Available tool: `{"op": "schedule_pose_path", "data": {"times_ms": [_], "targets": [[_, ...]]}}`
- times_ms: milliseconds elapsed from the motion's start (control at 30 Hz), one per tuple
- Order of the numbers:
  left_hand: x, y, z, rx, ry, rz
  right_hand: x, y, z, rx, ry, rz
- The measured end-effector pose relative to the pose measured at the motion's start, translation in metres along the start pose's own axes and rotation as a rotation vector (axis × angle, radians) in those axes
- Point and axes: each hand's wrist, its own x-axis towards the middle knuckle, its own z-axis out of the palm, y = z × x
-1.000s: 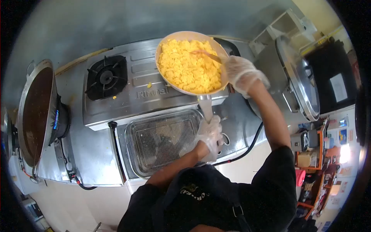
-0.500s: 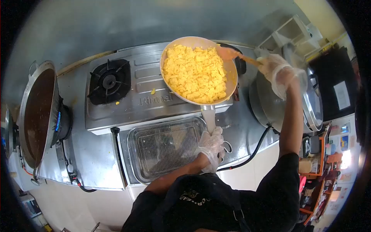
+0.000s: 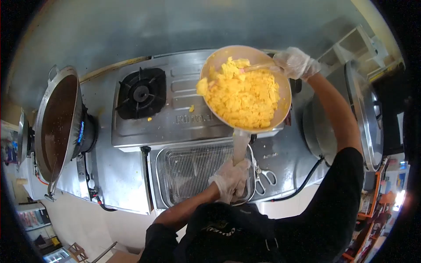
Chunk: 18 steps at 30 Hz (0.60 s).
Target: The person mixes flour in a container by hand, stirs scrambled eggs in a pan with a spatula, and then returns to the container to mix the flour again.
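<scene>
In a clear plastic glove, my left hand is closed around the pale handle of a frying pan. The pan is above the right part of the stove and holds yellow scrambled eggs. At its left rim, a lump of egg hangs over the edge. My right hand, gloved too, grips a wooden spatula at the pan's upper right. The spatula's end reaches into the eggs and is partly hidden by them.
The steel stove has a bare burner on its left. A wire basket and scissors lie in front. On the far left stands a large wok of dark brown contents. A big lidded pot stands right.
The spatula has swept left across the pan, piling egg up toward the left rim. My right hand has moved closer to the pan. The whole view has shifted, and the scissors show more fully.
</scene>
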Motion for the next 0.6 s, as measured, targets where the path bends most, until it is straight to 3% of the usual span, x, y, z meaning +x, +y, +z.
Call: {"op": "schedule_pose_path", "data": {"times_ms": [33,133,167,233,267,333,367,433,500,600], "targets": [[0.002,-0.001,0.000,0.001,0.020,0.005,-0.010,-0.004,0.000,0.009,0.078,-0.028],[0.033,-0.020,-0.022,-0.543,-0.318,-0.117,-0.049,-0.015,-0.007,-0.132,0.245,-0.079],[0.005,0.003,0.000,-0.094,-0.074,-0.002,-0.060,-0.020,-0.022,-0.192,0.253,-0.065],[0.018,-0.005,-0.006,-0.120,-0.122,0.044,-0.082,-0.022,-0.044,-0.480,0.320,-0.042],[0.022,-0.009,-0.009,-0.141,-0.138,0.067,-0.093,-0.013,-0.054,-0.332,0.263,-0.061],[0.015,-0.009,-0.004,-0.234,-0.201,0.036,-0.107,-0.024,-0.095,-0.467,0.079,0.071],[0.016,-0.009,0.002,-0.235,-0.171,0.051,-0.108,-0.030,-0.115,-0.336,-0.015,0.172],[0.013,-0.007,0.012,-0.234,-0.129,0.088,-0.091,-0.068,-0.169,-0.292,-0.382,0.415],[0.010,-0.004,0.017,-0.266,-0.097,0.112,-0.096,-0.101,-0.168,-0.409,-0.414,0.218],[0.018,-0.012,0.015,-0.262,-0.116,0.104,-0.093,-0.130,-0.156,-0.425,-0.425,0.111]]}}
